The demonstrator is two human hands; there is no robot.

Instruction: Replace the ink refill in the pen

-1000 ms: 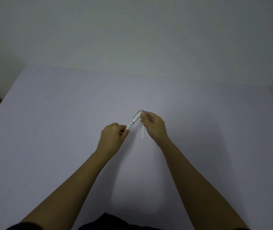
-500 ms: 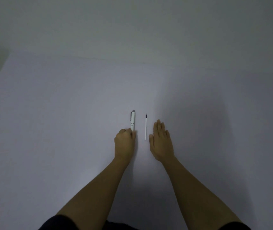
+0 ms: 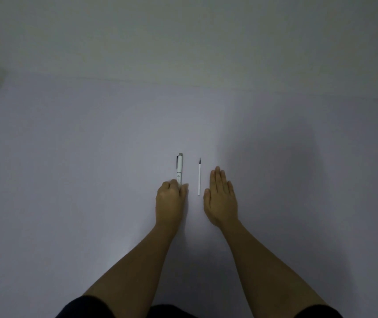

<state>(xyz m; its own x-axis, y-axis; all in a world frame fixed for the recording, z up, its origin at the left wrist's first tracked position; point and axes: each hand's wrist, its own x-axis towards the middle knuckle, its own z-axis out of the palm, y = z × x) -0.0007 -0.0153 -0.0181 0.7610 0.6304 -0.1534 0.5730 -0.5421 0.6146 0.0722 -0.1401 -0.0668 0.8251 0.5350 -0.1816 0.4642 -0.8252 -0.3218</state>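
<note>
I'm seeing the white pen (image 3: pixel 179 169) lying on the pale counter (image 3: pixel 68 180) around its middle, clip end pointing toward the far edge. Its near end is sitting inside the left hand (image 3: pixel 170 204), whose grip is curling closed around the barrel. Just beside it, on the right, the thin white refill (image 3: pixel 199 177) is lying parallel, dark tip toward the far edge, touching neither hand. The right hand (image 3: pixel 221 200) is resting flat, palm down, fingers (image 3: pixel 218 180) stretching out together, grip open and holding nothing, just right of the refill. Both bare forearms are reaching in from the near edge.
</note>
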